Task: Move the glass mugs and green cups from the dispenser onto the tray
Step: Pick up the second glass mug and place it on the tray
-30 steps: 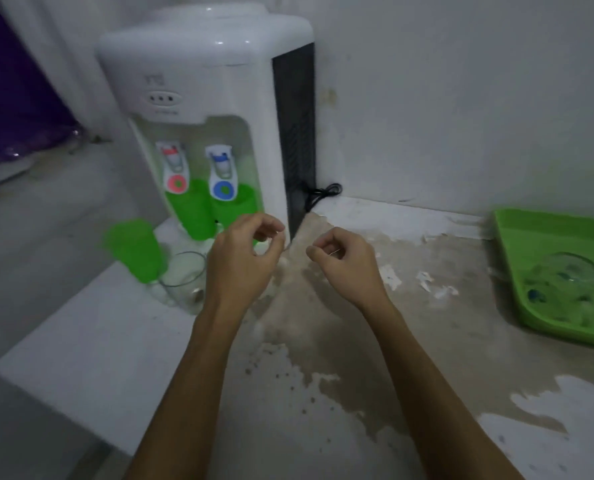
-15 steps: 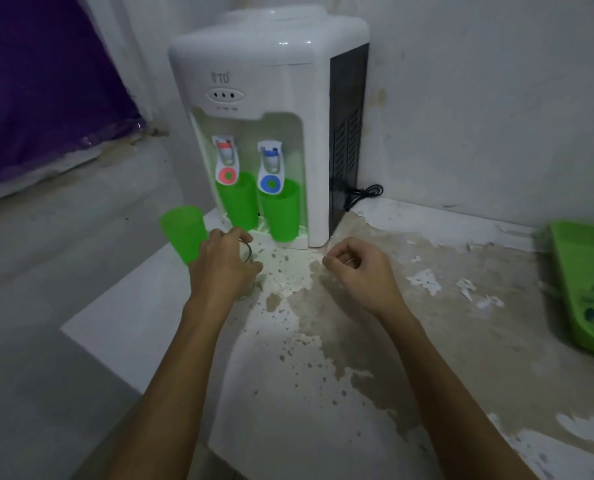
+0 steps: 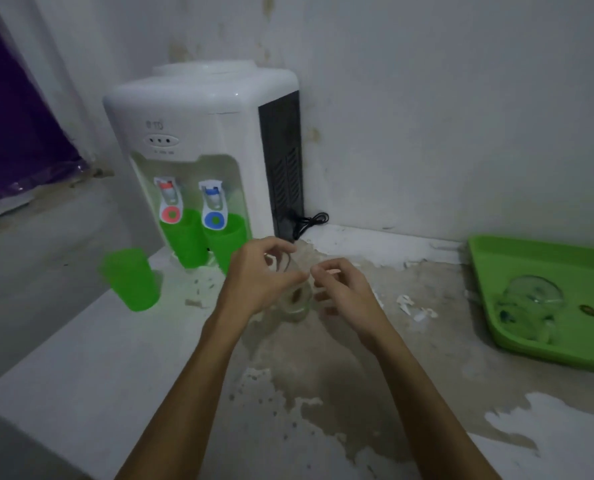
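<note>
My left hand (image 3: 259,280) grips a clear glass mug (image 3: 295,299) and holds it above the counter in front of the white dispenser (image 3: 202,133). My right hand (image 3: 340,289) is close against the mug's right side, fingers curled near it. Two green cups (image 3: 184,237) (image 3: 226,240) stand under the red and blue taps. A third green cup (image 3: 131,278) stands on the counter to the left. The green tray (image 3: 496,271) lies at the right with another glass mug (image 3: 531,303) in it.
The counter (image 3: 150,358) is white with worn brown patches and ends in an edge at the left and front. A black power cord (image 3: 309,223) lies beside the dispenser by the wall. Paint flakes (image 3: 413,306) are scattered near the tray.
My left hand took hold of the glass mug beside the green cup and carried it right, off the counter. My right hand came in to meet it.
</note>
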